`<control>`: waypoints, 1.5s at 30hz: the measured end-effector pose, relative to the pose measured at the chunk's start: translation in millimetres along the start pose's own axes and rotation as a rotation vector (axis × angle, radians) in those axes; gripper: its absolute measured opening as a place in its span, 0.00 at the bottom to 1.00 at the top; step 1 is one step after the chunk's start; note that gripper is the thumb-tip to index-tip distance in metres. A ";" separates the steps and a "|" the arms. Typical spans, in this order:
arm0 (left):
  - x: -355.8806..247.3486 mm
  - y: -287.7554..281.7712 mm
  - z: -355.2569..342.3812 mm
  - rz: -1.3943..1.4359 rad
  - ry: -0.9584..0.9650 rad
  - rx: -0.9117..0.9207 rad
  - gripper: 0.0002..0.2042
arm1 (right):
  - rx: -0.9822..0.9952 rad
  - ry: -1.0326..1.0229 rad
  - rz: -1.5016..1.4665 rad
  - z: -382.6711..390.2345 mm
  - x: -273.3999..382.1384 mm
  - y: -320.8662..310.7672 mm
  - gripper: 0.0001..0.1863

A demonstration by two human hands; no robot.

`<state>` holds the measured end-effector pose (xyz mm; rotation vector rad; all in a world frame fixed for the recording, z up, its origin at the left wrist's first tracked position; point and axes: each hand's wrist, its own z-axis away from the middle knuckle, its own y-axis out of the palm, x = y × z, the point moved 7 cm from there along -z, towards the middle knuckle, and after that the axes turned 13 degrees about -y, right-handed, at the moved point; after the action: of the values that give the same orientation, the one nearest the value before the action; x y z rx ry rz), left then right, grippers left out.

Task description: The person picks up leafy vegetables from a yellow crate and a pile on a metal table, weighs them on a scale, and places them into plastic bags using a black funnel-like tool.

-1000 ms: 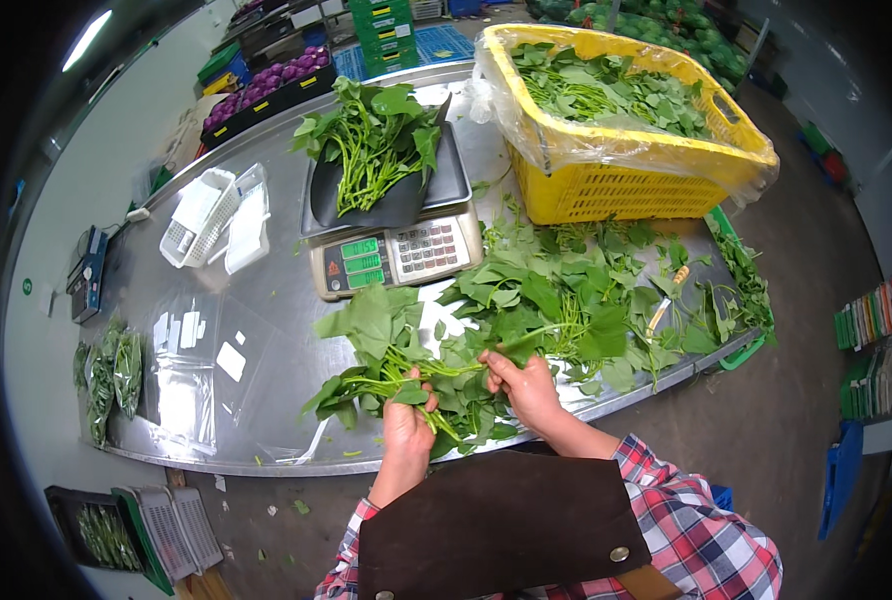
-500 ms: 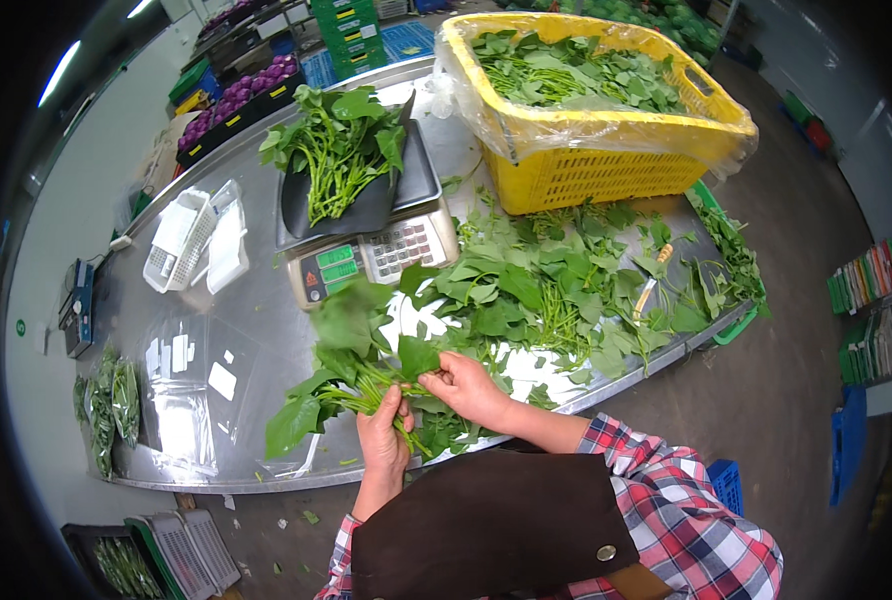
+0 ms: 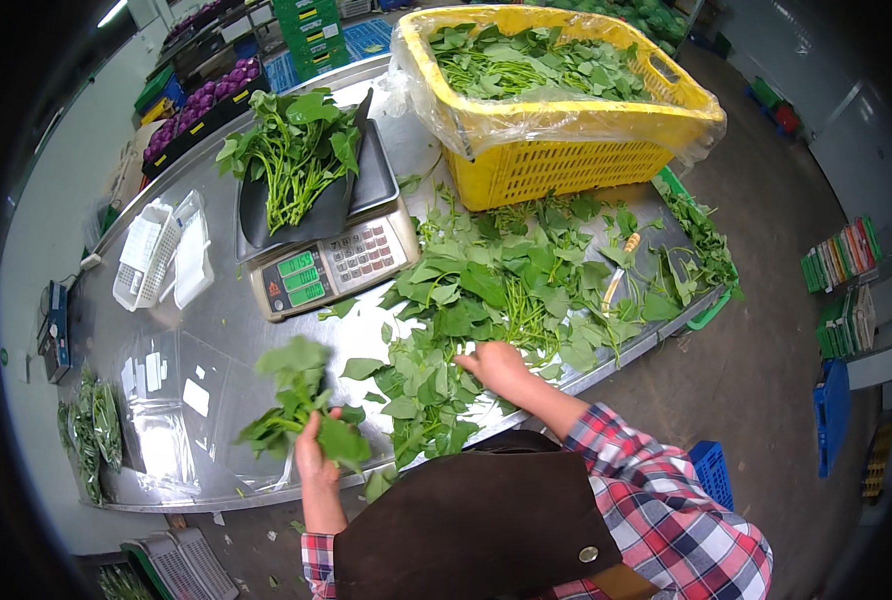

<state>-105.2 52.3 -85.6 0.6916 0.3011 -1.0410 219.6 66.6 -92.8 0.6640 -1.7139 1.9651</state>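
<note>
A small bunch of leafy green stems (image 3: 296, 385) is held in my left hand (image 3: 316, 452), its fingers closed round the stems and its leaves partly blurred. My right hand (image 3: 501, 368) is at the near side of a loose pile of leafy greens (image 3: 486, 285), fingers drawn together; whatever they pinch is hidden. Beyond my hands, a digital scale (image 3: 336, 262) carries a black scoop pan (image 3: 256, 215) with a larger bunch of greens (image 3: 296, 150) on it. In the pile's right part lies a knife (image 3: 616, 285) with a light handle.
A yellow crate (image 3: 566, 170), lined with clear plastic and full of greens, stands at the back right of the metal table (image 3: 256, 345). White baskets (image 3: 151, 255), clear plastic bags (image 3: 171, 430) and bagged greens (image 3: 96, 425) lie on the left. A green crate (image 3: 711, 310) adjoins the right edge.
My hands have parted: the left has carried the bunch left and down, while the right has let go of it and moved right to the pile. The view has shifted slightly.
</note>
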 end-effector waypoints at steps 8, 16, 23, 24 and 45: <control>-13.3 54.2 16.8 0.223 0.167 0.261 0.08 | -0.056 0.305 -1.483 1.4 39.4 -39.5 0.09; 21.7 68.7 11.1 0.402 -0.071 0.173 0.15 | -0.109 0.265 -1.627 41.4 29.2 -23.4 0.18; 12.8 106.7 22.9 -0.135 0.131 0.260 0.10 | 0.605 0.571 -1.722 47.3 71.9 35.8 0.06; 18.1 110.0 16.5 -0.170 0.104 0.271 0.10 | 0.606 0.589 -1.642 50.7 75.0 37.4 0.06; 23.5 106.3 28.7 -0.148 0.020 0.338 0.11 | 0.332 -0.348 -0.402 -5.6 109.0 11.5 0.18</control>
<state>-4.0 51.5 -36.2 0.9950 0.1971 -1.2420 126.6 72.8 -34.8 1.4194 -1.2947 1.9295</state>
